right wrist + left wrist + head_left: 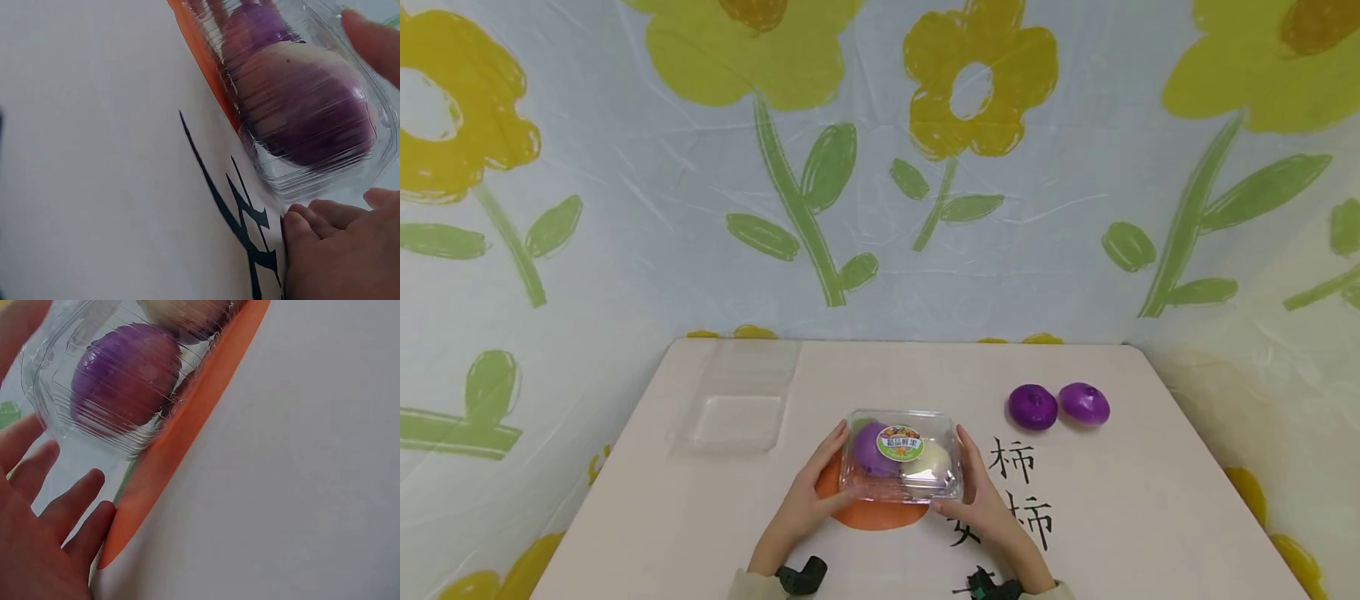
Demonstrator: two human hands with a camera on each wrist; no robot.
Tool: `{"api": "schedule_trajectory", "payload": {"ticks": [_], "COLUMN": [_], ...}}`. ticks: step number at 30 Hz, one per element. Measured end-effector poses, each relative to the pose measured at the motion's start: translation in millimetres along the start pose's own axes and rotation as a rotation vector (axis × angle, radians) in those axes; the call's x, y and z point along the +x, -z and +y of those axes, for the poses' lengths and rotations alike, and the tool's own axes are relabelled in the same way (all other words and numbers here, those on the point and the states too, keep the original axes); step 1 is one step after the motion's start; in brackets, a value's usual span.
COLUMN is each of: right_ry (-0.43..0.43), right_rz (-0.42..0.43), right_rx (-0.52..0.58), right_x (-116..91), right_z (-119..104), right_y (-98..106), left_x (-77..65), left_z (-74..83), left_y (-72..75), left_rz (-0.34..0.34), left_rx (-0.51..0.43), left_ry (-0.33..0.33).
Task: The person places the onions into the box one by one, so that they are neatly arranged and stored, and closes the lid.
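Note:
A clear plastic clamshell box (901,492) with a round fruit label on its lid sits above an orange printed patch (880,517) on the table. Inside are a purple, onion-like vegetable (128,378) and a pale one with a purple side (306,103). My left hand (805,500) holds the box's left end, thumb towards the front; its lower fingers are spread beside the plastic in the left wrist view. On the right end, my right hand (985,500) holds it likewise, with lower fingertips by the tabletop in the right wrist view.
A second clear plastic box (737,425), lid raised, stands at the table's back left. Two purple onion-like vegetables (1032,407) lie side by side at the back right. Black printed characters (1030,521) mark the tabletop near my right hand. A flower-patterned cloth (880,275) rises behind the table.

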State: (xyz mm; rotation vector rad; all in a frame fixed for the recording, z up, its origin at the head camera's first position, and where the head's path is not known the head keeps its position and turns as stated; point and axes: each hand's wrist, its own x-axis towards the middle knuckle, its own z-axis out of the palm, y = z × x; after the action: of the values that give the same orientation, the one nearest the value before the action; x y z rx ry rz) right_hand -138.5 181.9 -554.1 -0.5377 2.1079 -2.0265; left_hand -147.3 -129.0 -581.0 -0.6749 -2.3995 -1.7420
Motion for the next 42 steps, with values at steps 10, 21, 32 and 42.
{"api": "schedule_trajectory", "payload": {"ticks": [10, 21, 32, 42], "right_ry": [-0.047, -0.161, -0.176, -0.17], "right_rz": [0.035, 0.039, 0.064, 0.131], "right_rx": [-0.049, -0.121, -0.092, 0.048], "right_x": [2, 27, 66, 106], "right_z": [-1, -2, 5, 14], "right_y": [-1, 9, 19, 25], "left_x": [2.0, 26.1, 60.0, 93.1], "left_z": [7.2, -3.0, -3.8, 9.2], "left_y": [-2.4, -7.1, -2.6, 9.7], "left_rz": [0.005, 0.004, 0.04, 0.002], "left_rx": [0.025, -0.09, -0.056, -0.041], "left_ry": [0.052, 0.044, 0.0, 0.028]}}
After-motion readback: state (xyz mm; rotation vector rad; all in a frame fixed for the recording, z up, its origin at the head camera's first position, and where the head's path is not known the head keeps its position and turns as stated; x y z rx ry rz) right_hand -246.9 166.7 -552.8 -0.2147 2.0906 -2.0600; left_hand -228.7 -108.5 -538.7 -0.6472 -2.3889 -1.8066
